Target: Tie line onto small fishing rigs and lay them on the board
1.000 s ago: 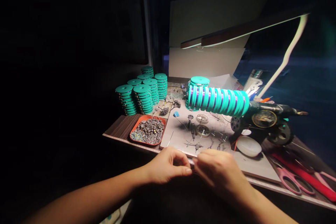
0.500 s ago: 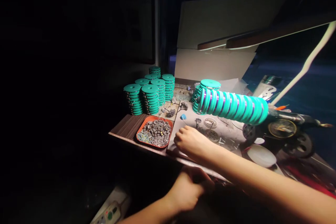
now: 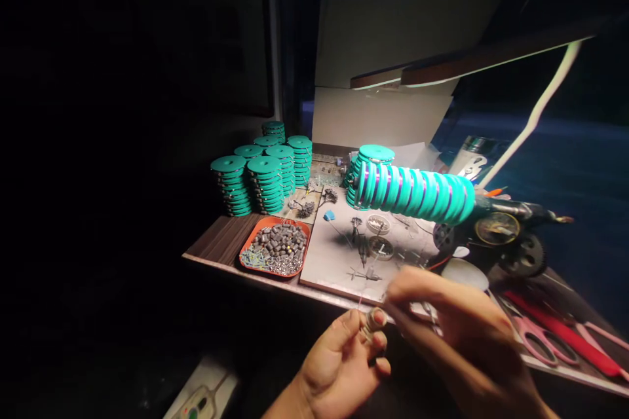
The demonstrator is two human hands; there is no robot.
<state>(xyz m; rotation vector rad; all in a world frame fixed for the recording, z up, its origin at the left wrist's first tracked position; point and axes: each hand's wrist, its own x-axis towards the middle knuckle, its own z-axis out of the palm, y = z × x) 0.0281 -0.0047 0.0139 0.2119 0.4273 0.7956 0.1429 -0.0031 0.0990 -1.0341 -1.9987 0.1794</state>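
Note:
My left hand (image 3: 344,353) is palm up below the table's front edge, thumb and forefinger pinched on a thin pinkish line (image 3: 360,301). Something pale encircles a finger near its tip. Just to the right, my right hand (image 3: 447,327) is blurred, with its thumb and fingers drawn together; whatever lies between them cannot be made out. Beyond both hands, a board (image 3: 327,268) carries small metal fittings (image 3: 366,275) and round shallow dishes (image 3: 379,224). An orange tray (image 3: 242,262) at left holds grey weights, small shiny metal pieces and pale green bits.
Stacks of teal foam spools (image 3: 263,167) stand at the back left. A horizontal row of teal rings (image 3: 415,193) sits on a geared metal holder (image 3: 498,228). Pink-handled scissors (image 3: 540,340), a red tool (image 3: 565,334) and a white bowl (image 3: 466,273) are at right.
My right hand has drawn back from the board toward my left hand. The left hand has turned palm up, showing its pinched fingers. The view has shifted slightly to the right.

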